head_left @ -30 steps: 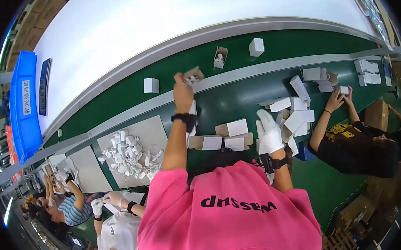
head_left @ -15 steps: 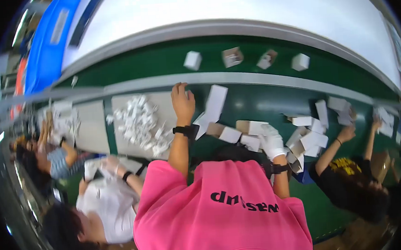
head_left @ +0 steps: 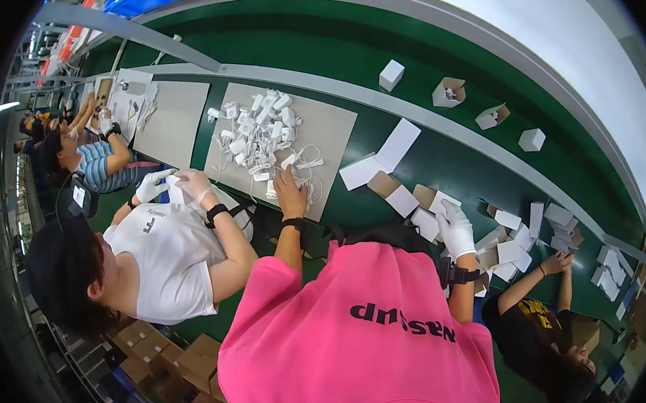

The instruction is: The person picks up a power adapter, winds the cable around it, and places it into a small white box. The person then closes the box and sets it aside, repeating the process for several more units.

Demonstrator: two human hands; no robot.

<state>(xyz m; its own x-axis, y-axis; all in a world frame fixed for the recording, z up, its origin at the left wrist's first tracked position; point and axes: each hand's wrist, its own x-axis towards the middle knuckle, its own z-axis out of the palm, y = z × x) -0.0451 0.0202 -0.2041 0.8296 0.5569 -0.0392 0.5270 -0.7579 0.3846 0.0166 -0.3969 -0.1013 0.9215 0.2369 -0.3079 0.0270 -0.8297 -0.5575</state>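
Left hand [head_left: 290, 191] is down on the grey mat [head_left: 337, 129], fingers spread over the near edge of the heap of white chargers [head_left: 262, 131] – touching the cables there, though whether it has actually pinched one I cannot tell. Right hand [head_left: 456, 229], in a white glove, rests on the flat cardboard box blanks [head_left: 421, 209] lying on the green bench [head_left: 447, 159]; fingers look loosely curled on top of a blank, not clamped around it. A larger white flat carton [head_left: 381, 158] sits between the mat and those blanks. Beyond the grey rail, on the green belt [head_left: 312, 45], a closed white box [head_left: 391, 75] and two opened boxes [head_left: 448, 92] ride well apart from each other. To the left, a co-worker in a white shirt [head_left: 166, 257] has gloved hands [head_left: 176, 185] together on something small – too small to tell. On the right, another person's bare hands [head_left: 559, 262] reach among more blanks
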